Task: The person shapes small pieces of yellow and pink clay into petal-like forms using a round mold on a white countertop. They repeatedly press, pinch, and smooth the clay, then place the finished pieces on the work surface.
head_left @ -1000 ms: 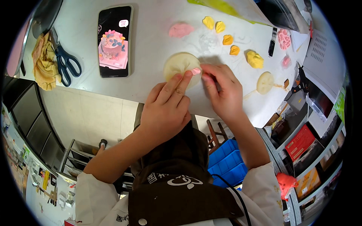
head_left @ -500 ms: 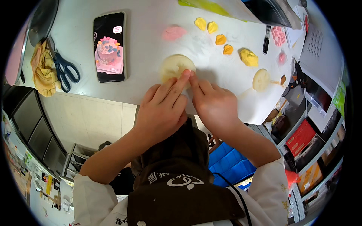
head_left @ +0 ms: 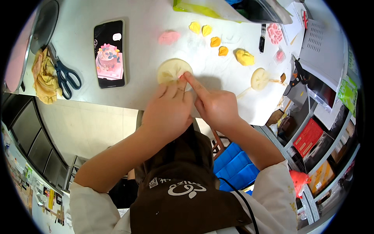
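Observation:
A round cream-coloured mould [head_left: 166, 69] lies on the white table [head_left: 144, 46]. My left hand [head_left: 167, 111] reaches its lower edge, fingers extended side by side, tips touching it. My right hand [head_left: 218, 109] has its index finger stretched onto the mould beside my left fingertips, the other fingers bent. A bit of pink [head_left: 180, 77] is mostly hidden under the fingertips. Beyond lie a flattened pink piece [head_left: 168, 37], several yellow and orange petals [head_left: 206, 30] and a yellow lump [head_left: 244, 57]. A second cream mould [head_left: 259, 79] lies to the right.
A phone [head_left: 108, 54] showing a pink cake, blue-handled scissors [head_left: 66, 78], a crumpled yellow cloth [head_left: 43, 78] and a metal pan [head_left: 43, 27] lie left. A marker [head_left: 262, 39] and bag [head_left: 206, 9] sit behind. Blue bins [head_left: 233, 165] and shelves [head_left: 311, 144] stand below and right.
My right hand has turned from a pinch at the mould's right to pressing with the index finger. My left fingers have slid slightly down the mould. The view has shifted.

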Available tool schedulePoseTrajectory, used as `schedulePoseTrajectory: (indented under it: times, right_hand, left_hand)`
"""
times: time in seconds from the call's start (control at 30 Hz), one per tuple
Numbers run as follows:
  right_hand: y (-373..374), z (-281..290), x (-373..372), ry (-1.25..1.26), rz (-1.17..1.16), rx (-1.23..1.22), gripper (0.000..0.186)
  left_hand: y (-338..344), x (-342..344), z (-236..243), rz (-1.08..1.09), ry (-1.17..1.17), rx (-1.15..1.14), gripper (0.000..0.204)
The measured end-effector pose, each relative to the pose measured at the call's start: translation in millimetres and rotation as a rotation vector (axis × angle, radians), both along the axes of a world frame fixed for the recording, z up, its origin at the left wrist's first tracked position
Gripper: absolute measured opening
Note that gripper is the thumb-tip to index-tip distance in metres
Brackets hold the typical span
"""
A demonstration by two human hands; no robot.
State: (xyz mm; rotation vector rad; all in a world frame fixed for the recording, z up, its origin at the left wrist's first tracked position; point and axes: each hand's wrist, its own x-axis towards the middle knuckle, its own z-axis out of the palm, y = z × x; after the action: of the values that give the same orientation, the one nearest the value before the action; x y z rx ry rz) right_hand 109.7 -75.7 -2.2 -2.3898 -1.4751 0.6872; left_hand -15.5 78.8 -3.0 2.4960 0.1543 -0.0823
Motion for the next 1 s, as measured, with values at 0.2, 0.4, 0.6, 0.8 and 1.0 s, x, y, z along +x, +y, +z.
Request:
schedulePoseTrajectory:
  times: [0.2, 0.4, 0.6, 0.8, 1.0]
  right_hand:
    - [1, -1, 0, -0.113, 0.088, -0.088, 0.078]
    - [-11, -5, 11, -0.012, 0.076, 0.007, 0.084]
    - [-16, -4, -15, -0.073, 0.040, -0.014, 0.086]
    - [2, 2, -20, -0.179, 0.121, -0.211, 0.087]
    - [0, -3, 2, -0.068, 0.043, 0.168, 0.084]
  left_hand:
    - [12, -28, 2, 0.031, -0.132, -0.026, 0.024]
    - [-10, -23, -6, -0.005, 0.017, 0.161, 0.024]
    - [-34, -21, -18, -0.049, 0.073, 0.381, 0.031]
    - [-2, -30, 9, 0.026, 0.038, 0.055, 0.020]
    - [-5, -20, 15, 0.044, 0.035, 0.073, 0.023]
